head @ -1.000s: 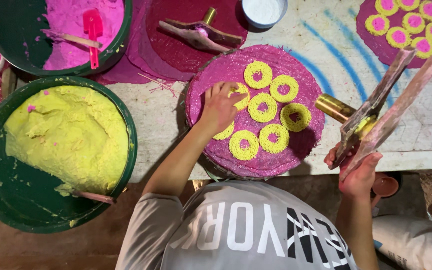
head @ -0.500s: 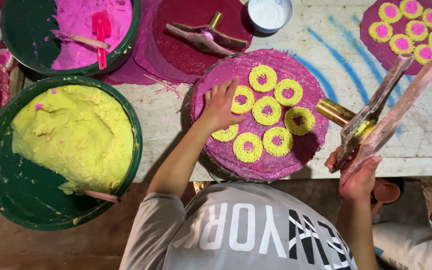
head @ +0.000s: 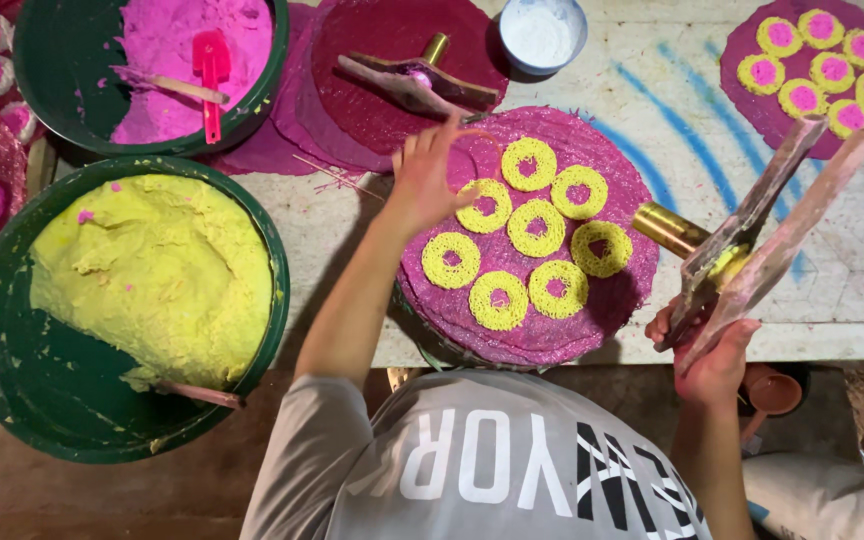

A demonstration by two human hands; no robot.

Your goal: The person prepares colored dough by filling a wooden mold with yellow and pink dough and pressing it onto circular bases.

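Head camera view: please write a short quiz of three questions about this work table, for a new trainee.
1. True or false: the right hand holds a wooden press with a brass barrel.
2. How many yellow rings lie on the round pink mat in front of the person?
3. Which bowl is nearer to the person? A. the green bowl of yellow dough B. the green bowl of pink dough

Key
1. True; both handles are in its grip.
2. Seven.
3. A. The left hand hovers with its fingers spread over the mat's far left edge.
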